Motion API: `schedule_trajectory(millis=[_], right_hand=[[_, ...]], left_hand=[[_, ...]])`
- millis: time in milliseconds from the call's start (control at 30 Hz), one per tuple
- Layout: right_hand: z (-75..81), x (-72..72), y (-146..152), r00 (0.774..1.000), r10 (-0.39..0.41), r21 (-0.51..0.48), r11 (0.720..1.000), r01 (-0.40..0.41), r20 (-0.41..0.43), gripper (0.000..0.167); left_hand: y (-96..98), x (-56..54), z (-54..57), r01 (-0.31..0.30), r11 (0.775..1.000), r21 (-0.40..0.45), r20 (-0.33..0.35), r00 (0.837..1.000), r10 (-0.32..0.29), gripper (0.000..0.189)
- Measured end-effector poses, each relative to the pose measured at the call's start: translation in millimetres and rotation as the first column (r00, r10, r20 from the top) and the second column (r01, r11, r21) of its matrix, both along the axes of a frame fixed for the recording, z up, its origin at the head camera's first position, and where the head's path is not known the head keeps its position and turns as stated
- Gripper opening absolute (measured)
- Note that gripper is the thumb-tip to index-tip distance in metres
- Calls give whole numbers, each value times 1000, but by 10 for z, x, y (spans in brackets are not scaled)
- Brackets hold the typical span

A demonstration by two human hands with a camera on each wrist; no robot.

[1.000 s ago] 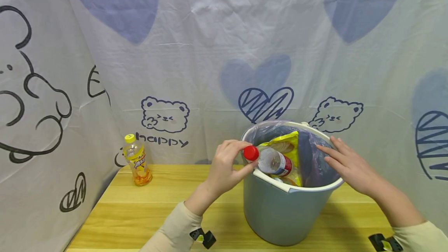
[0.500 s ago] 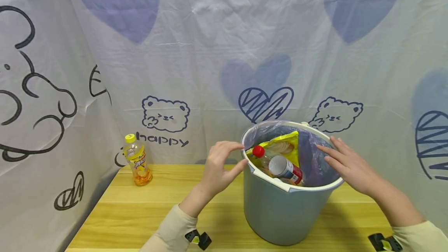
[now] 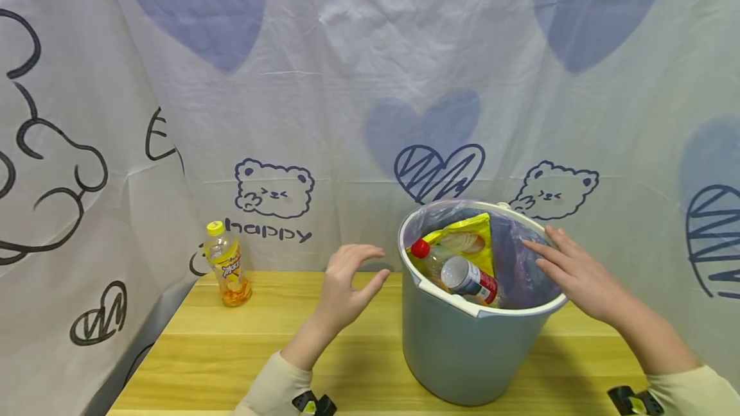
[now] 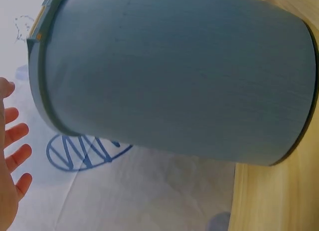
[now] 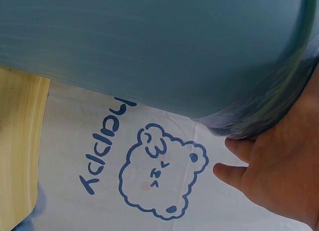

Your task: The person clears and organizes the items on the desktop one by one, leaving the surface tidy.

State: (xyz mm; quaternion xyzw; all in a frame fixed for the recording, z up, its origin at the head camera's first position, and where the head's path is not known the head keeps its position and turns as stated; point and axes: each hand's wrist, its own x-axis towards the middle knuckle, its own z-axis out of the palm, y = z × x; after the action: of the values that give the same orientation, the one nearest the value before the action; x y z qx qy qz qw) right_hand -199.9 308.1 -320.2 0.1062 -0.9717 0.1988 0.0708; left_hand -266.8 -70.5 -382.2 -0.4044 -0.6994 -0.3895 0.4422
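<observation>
A grey bin with a white rim and a thin purplish liner stands on the wooden table. Inside lie a red-capped clear bottle, a cylindrical container with a red and blue label, and a yellow snack bag. My left hand hovers just left of the bin, fingers loosely bent and holding nothing; the left wrist view shows its fingers apart from the bin wall. My right hand rests at the bin's right rim, its fingers extended over the liner.
On the table's far left stands a clear bottle with a yellow cap, a yellow label and a little orange liquid at the bottom. A white cloth printed with hearts and bears hangs behind the table.
My left hand has released the red-capped bottle, which dropped into the bin beside the cylindrical container, and has drawn back to the left. My right hand has stayed at the rim.
</observation>
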Motion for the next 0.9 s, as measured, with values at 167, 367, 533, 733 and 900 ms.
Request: schedule_trajectory(millis=[167,367,533,733,900], right_hand=[[3,2,9,1000,7,-12,1000,-7,2,53],[-1,2,9,1000,10,-29,1000,-10,4,53],[-11,5,7,1000,0,-41,999,0,10,53],[-10,11,11,1000,3,-46,999,-3,5,53],[-8,13,11,1000,4,-51,999,-3,4,52]], left_hand=[[-131,-15,-96,-23,999,31,42,999,22,23],[-333,-32,-198,-126,992,26,68,990,124,20],[-529,-60,-271,-260,965,5,67,963,259,20],[-775,-102,-355,-394,919,-10,76,916,394,24],[-964,-137,-447,-490,872,-19,94,867,489,27]])
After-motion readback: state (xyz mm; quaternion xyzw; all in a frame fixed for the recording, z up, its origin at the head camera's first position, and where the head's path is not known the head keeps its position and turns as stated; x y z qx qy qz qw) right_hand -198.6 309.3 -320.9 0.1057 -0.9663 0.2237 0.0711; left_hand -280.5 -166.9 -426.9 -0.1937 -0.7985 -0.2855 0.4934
